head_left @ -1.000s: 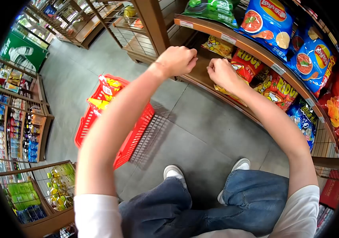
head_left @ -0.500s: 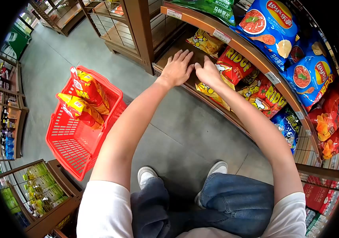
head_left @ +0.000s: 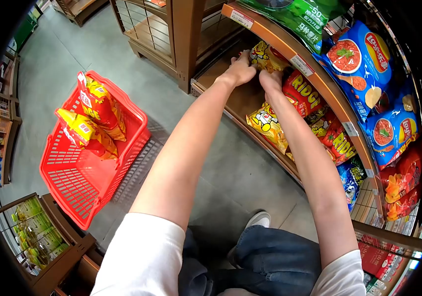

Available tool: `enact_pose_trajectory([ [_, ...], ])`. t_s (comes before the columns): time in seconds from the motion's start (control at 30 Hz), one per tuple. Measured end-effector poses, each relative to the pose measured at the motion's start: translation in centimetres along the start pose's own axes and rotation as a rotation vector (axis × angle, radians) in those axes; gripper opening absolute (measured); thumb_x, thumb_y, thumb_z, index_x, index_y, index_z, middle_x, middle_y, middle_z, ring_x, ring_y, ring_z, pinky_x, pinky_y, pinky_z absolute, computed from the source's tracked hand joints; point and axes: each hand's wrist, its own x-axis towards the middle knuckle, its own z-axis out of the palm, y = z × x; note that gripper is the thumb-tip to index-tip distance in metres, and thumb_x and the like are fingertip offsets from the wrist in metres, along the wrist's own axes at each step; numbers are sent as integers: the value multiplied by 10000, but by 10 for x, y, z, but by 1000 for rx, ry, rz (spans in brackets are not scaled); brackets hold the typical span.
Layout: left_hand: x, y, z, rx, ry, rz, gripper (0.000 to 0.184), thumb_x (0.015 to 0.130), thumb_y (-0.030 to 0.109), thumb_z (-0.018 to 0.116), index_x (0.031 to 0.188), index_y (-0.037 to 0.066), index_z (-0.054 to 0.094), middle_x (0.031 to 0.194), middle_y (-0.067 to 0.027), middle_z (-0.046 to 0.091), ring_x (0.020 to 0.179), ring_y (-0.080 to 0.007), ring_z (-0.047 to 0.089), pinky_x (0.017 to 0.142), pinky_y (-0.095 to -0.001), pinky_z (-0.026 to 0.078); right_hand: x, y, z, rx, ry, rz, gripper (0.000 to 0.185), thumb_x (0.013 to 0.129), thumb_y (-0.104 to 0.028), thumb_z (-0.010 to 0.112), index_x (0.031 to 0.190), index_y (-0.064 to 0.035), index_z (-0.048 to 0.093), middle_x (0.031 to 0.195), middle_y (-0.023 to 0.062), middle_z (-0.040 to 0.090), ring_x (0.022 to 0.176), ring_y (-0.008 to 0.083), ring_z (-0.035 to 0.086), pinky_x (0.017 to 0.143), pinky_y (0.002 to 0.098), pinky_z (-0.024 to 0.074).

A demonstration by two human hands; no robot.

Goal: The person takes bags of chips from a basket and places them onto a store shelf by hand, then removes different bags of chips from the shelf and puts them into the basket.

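Both hands reach into the lower shelf [head_left: 243, 96], at its back left. My left hand [head_left: 242, 69] touches the left side of a yellow snack bag [head_left: 266, 56], its fingers bent against the bag. My right hand [head_left: 271, 83] is at the bag's lower edge, its fingers mostly hidden behind the hand and the bag. Another yellow bag [head_left: 266, 124] lies nearer the shelf's front edge, and a red RIDGE bag [head_left: 304, 93] stands right of my right hand. On the floor at the left, a red basket [head_left: 75, 192] holds two red and yellow bags [head_left: 103, 109].
Above, the upper shelf edge [head_left: 300, 61] carries green bags [head_left: 300, 19] and blue Lay's bags [head_left: 361, 64]. A brown shelf post [head_left: 186, 44] stands left of my hands. Bottles fill a rack [head_left: 36, 232] at the lower left.
Both hands have moved deeper into the lower shelf, up to the rear yellow bag. My left hand's spread fingers have bent against it. The view has shifted, and the basket appears farther left.
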Motion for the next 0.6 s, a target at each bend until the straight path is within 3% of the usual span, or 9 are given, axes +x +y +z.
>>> enact_pose_trajectory([
  [0.17,7,-3,-3,-130,35,4,722,901,338,544,1501,66,247,1431,-220,448,1359,-415,300,1139,-447,250,6,-6,2,232,84,205,519,772,-55,558,1275,58,498,1300,175,548,1199,236,512,1015,313,375],
  [0.3,10,-2,-6,-116,79,47,740,890,329,559,1508,68,246,1444,-223,421,1369,-411,287,1143,-440,249,13,11,13,287,-34,108,513,768,-34,566,1270,51,504,1267,155,561,1156,217,524,992,304,381],
  [0.4,3,4,-17,-57,88,41,739,873,323,564,1502,67,272,1465,-222,389,1373,-400,295,1144,-430,256,17,23,25,233,-1,214,507,766,-28,585,1262,42,510,1243,131,569,1128,211,528,975,299,381],
  [0.47,-1,4,-23,-1,89,36,739,862,322,568,1496,65,289,1474,-222,375,1371,-390,313,1142,-421,265,-7,-6,10,431,-285,191,527,765,-32,603,1279,22,500,1260,117,564,1147,212,514,974,289,373],
  [0.53,-1,3,-29,84,99,51,753,836,325,580,1487,57,312,1474,-223,374,1343,-363,375,1129,-397,295,-20,-22,14,361,-193,92,557,781,-125,659,1298,-9,486,1279,99,551,1171,224,493,998,355,374],
  [0.6,-6,0,-38,46,119,56,757,834,331,581,1480,36,317,1470,-230,376,1329,-359,398,1123,-387,302,-42,-44,5,420,-140,471,610,796,-265,697,1314,-38,467,1297,92,535,1195,242,471,1003,435,373],
])
